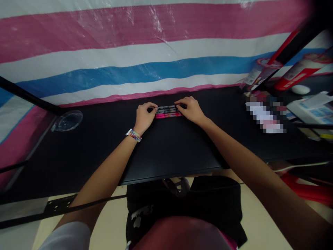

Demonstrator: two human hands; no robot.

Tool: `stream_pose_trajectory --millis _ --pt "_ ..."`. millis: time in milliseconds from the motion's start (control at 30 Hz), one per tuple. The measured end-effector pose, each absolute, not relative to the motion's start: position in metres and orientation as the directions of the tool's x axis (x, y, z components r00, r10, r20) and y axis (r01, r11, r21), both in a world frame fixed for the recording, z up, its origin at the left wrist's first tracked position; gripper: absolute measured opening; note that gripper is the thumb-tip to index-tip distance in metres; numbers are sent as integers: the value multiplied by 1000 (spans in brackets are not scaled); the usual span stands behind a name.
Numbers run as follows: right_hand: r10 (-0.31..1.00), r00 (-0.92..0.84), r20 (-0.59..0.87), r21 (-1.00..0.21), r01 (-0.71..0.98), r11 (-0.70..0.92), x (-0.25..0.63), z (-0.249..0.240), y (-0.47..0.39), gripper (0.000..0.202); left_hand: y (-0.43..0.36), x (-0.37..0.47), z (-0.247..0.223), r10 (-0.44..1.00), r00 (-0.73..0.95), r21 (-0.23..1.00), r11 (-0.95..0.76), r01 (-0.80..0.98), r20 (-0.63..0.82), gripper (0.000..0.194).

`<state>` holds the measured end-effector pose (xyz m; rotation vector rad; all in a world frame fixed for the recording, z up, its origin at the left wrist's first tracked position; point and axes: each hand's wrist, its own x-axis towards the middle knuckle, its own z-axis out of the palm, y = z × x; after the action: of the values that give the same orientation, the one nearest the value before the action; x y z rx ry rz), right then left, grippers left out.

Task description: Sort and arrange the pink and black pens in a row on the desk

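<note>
Several pens lie side by side in a small row on the black table (171, 146). Pink pens (166, 115) form the near side of the row, and a black pen (166, 107) lies at its far side. My left hand (146, 116) pinches the left end of the black pen between thumb and finger; a colourful band (134, 135) circles that wrist. At the right end, my right hand (191, 109) has its thumb and forefinger closed around the same pen. The other fingers of both hands are curled, and the pen tips under my right hand are partly hidden.
A clear round plastic lid (69, 120) rests at the left. Two cups with straws, one clear (256, 74) and one red (296, 74), stand back right near a white rounded object (300, 89). Striped sheeting (156, 73) hangs behind; black frame bars flank the table.
</note>
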<state>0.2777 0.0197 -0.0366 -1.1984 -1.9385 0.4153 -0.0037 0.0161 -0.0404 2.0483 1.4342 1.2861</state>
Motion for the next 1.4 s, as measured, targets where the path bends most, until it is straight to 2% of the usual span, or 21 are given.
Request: stream_pose_trajectory --millis 233,833,1133,1267,1400 --pt "843 -255 473 -582 629 516 276 -37 20 28 16 -4 -40 874 94 678 -434 593 477 13" --pt "848 -254 465 -594 620 512 275 -39 19 33 17 -6 -40 894 112 626 -388 677 433 14" --pt "830 -240 504 -568 631 528 270 -31 12 31 20 -6 -47 869 95 640 -428 638 486 17" --pt "766 -377 520 -516 576 634 262 -18 -2 19 19 -7 -48 865 92 639 -432 637 493 13" --pt "660 -553 508 -414 515 750 252 -10 -15 21 19 -6 -48 857 93 621 -437 651 506 13"
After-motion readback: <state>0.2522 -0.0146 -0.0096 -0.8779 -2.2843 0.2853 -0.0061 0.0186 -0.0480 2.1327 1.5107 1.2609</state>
